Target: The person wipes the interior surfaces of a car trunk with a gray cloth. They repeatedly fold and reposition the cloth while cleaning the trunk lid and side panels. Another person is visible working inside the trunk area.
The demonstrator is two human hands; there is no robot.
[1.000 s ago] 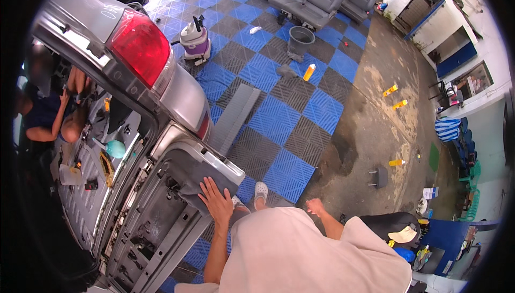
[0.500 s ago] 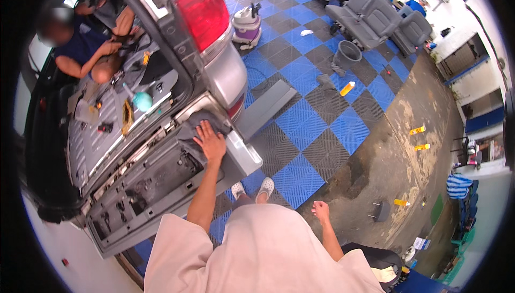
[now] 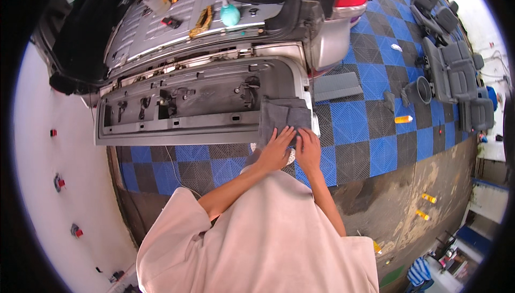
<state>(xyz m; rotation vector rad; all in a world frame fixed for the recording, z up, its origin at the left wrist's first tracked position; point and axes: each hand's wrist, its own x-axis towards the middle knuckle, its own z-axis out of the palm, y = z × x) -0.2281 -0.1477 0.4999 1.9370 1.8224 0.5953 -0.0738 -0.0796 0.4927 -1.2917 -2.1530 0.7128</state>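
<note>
A dark grey cloth [image 3: 284, 115], folded over in layers, lies on the right end of the vehicle's lowered tailgate [image 3: 214, 132]. My left hand [image 3: 275, 150] is at its near edge, fingers over the fabric and thumb hidden. Close beside it, my right hand [image 3: 308, 151] has bent fingers on the cloth's near right corner. Both hands appear to hold the fabric. The tailgate's inner side is uncovered, with a long dark recess and several mechanisms [image 3: 249, 92] inside.
Beyond the tailgate, the ribbed cargo floor carries a teal air blower bulb [image 3: 230, 15], a yellow-black glove-like item [image 3: 201, 22] and a clear container [image 3: 157, 1]. A grey panel [image 3: 337, 86], a bucket [image 3: 418, 90], a yellow bottle [image 3: 403, 119] and removed seats [image 3: 450, 62] stand to the right.
My view has turned left toward the tailgate. My right hand has come from my side to the cloth beside my left hand. The cloth has moved nearer and now lies folded.
</note>
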